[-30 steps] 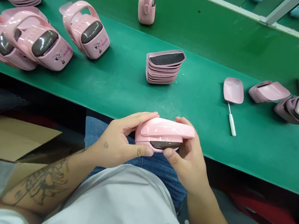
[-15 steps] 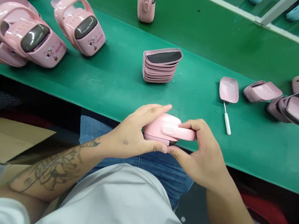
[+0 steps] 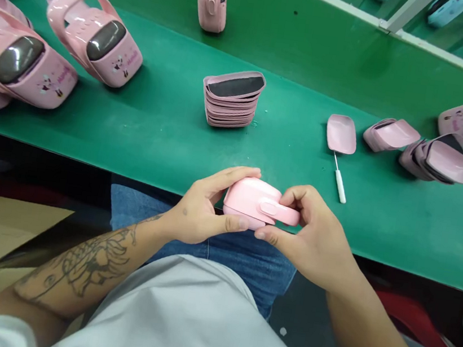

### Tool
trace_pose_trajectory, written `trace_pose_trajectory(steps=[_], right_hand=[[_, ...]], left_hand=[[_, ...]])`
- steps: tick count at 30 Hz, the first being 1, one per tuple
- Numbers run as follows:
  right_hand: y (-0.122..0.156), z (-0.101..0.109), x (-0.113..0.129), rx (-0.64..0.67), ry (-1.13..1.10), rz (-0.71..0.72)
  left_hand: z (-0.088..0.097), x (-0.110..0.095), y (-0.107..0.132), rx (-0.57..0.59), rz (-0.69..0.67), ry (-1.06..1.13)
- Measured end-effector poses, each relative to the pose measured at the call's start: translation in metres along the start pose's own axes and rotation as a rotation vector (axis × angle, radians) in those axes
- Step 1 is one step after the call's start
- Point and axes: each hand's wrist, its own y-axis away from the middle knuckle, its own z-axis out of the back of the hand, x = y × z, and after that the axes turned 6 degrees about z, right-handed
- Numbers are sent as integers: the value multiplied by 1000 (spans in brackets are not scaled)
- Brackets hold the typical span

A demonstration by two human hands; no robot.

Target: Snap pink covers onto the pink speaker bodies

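The left fingers [image 3: 231, 176] lie close together, curled over the top of a pink plastic case [image 3: 245, 195], while the left thumb [image 3: 235, 223] presses along its near side; the right fingers [image 3: 294, 196] bend over a flat pink strap [image 3: 280, 212] at the case's right end, and the right thumb [image 3: 262, 235] reaches under it, so the strap seems pinched between them, though the underside is hidden. The left hand [image 3: 196, 214] and right hand [image 3: 312, 235] hold the case in the air above the near edge of a green work belt [image 3: 300, 168], just over the person's jeans [image 3: 136, 212]; its dark window faces down, out of sight. If the right-hand pinch slips, the strap could spring loose, since only fingertips hold it; too much twist could stress or crack the strap where it joins the case. A loosened left grip could let the smooth case drop onto the jeans, then the floor. Beyond the hands stands a stack of pink shells [image 3: 231, 100], with a pink scoop [image 3: 341, 134] and its white handle [image 3: 340, 186] to the right; a careless elbow could topple the stack. Finished pink cases [image 3: 103, 48] lie to the left.
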Motion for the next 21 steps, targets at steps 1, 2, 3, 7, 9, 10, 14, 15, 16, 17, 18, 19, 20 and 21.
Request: trace_pose_trajectory(steps=[1, 2, 3, 7, 9, 10, 14, 15, 16, 17, 18, 19, 20, 21], right_hand=[[-2, 0, 1, 5, 1, -2], [-3, 1, 1, 10, 3, -2], [-5, 1, 2, 14, 5, 2], [-7, 3, 2, 12, 31, 58], [-5, 4, 2, 16, 55, 92], [-4, 4, 2, 15, 67, 103], [1, 0, 3, -27, 121, 103], [1, -2, 3, -42, 133, 102], [2, -4, 2, -58, 143, 108], [2, -6, 2, -72, 149, 119], [2, -9, 2, -90, 153, 131], [1, -12, 2, -110, 151, 142], [1, -14, 2, -129, 146, 148], [2, -16, 2, -147, 142, 145]], left_hand=[[0, -1, 0, -1, 12, 13], [1, -3, -1, -2, 20, 15], [2, -4, -1, -6, 25, 10], [2, -5, -3, -42, 24, -42], [1, -4, -2, -52, -13, -75], [0, -3, -1, -54, -36, -89], [2, 1, 1, -42, -59, -133], [2, 2, 0, -38, -52, -145], [2, 2, 0, -31, -51, -156], [1, 2, -1, -28, -58, -161], [-2, 2, -2, -30, -73, -155], [-5, 1, -4, -47, -87, -136], [-10, 0, -6, -83, -93, -109], [-16, -1, -9, -137, -92, -87]])
